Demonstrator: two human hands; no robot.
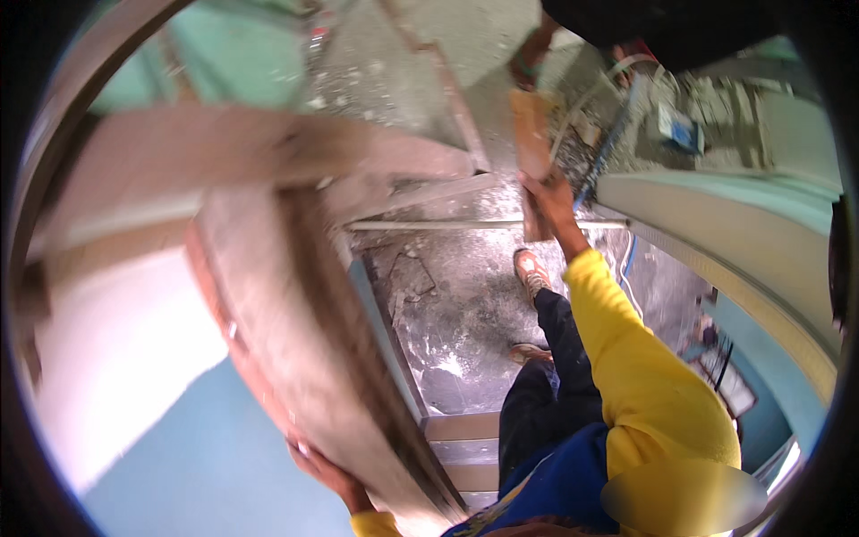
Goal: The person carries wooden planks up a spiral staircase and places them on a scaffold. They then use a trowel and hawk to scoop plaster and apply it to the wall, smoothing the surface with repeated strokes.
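My left hand [319, 472] grips the edge of a broad, dusty wooden beam [259, 295] that slants down the left side of the view, with a reddish outer edge. My right hand [555, 201], out of a yellow sleeve, is closed on a short orange-brown piece of wood [530, 130], held lengthwise away from me over the gap between the timbers. The picture is a little blurred, so the fine shape of both pieces is hard to make out.
Another person in dark clothing [653, 31] is at the top. Debris, hoses [608, 143] and a blue-white package [680, 132] lie on the upper surface. A crossbeam [250, 152], a thin rail [429, 225] and a ledge [725, 233] surround the opening, with my feet below.
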